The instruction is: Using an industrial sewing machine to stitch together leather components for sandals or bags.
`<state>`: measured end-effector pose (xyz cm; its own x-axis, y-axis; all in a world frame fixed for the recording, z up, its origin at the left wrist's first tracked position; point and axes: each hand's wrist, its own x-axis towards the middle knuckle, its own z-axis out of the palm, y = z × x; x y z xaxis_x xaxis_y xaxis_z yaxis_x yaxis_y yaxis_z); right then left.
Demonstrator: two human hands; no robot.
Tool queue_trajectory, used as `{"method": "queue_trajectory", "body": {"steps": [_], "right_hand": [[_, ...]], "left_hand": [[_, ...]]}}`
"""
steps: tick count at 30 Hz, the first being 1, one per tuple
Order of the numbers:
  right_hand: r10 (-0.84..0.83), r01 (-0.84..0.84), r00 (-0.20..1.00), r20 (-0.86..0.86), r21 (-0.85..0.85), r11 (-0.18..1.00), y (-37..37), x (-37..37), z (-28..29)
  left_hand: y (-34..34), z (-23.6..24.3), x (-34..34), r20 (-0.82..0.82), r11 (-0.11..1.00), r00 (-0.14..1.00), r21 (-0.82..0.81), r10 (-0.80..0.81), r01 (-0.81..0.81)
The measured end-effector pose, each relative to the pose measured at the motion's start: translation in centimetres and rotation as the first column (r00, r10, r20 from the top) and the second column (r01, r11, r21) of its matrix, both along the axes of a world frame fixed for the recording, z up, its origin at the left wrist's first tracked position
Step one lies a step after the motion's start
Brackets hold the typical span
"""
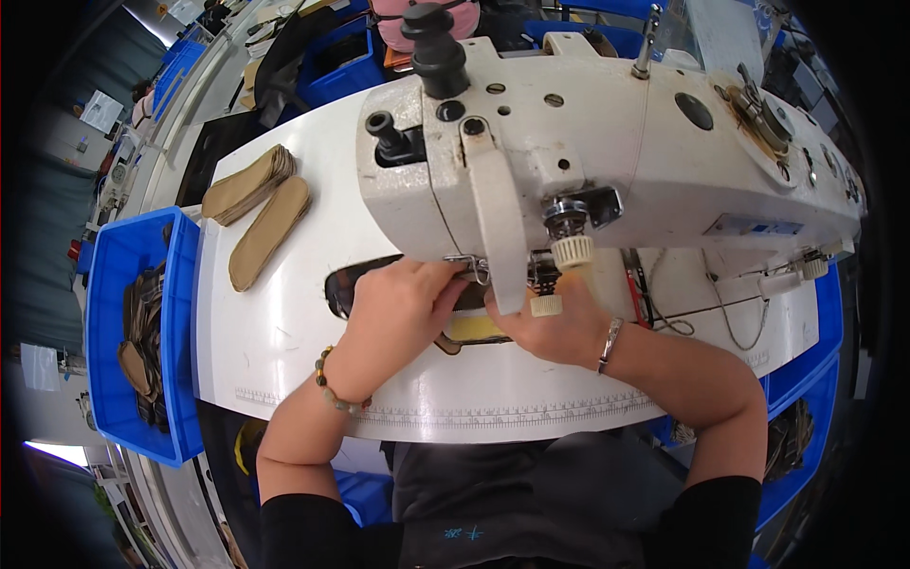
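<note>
A white sewing machine (607, 142) stands over the table, and both my hands are under its head. My left hand (403, 299) has its fingers pinched together on a dark shoe upper (353, 284) beside the needle area. My right hand (559, 322) grips the same piece from the other side, its fingers partly hidden by the machine's lever and tension knobs. A yellow lining part (479, 329) shows between my hands, with a brown edge below it. The needle and the stitched spot are hidden.
Tan sole-shaped pieces (269, 232) lie at the left of the white table (284, 351), some stacked. A blue crate (180, 341) with dark and tan pieces stands by the left edge. Right of my hands are a red-and-black tool (637, 296) and a loose cord (744, 332).
</note>
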<state>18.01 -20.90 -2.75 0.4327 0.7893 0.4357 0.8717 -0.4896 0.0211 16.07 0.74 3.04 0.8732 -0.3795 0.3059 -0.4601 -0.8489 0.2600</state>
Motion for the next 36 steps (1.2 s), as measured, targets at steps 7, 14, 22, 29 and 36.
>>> {"method": "queue_trajectory", "body": {"steps": [7,14,22,29,36], "right_hand": [[-0.017,-0.022,0.994,-0.111,-0.336,0.942,-0.5,0.7,-0.3],[0.077,-0.083,0.992,0.103,0.058,0.995,0.5,0.9,0.2],[0.111,-0.120,0.992,0.053,0.204,0.972,-0.2,1.1,-0.4],[0.072,-0.056,0.997,-0.036,0.337,0.940,0.1,1.0,0.7],[0.074,-0.086,0.992,0.100,0.130,0.988,-0.3,-0.6,2.6]], "left_hand": [[1.4,-0.1,2.5,-0.529,0.842,0.848,-0.467,-0.021,-0.270],[0.2,1.3,1.8,-0.695,0.898,0.714,-0.256,0.087,-0.359],[0.0,0.2,1.0,-0.279,0.971,0.959,-0.237,-0.042,-0.027],[0.0,-1.2,1.3,0.141,0.971,0.962,-0.014,-0.234,0.238],[-0.3,-1.3,0.9,0.078,0.989,0.988,-0.054,-0.131,0.136]]}}
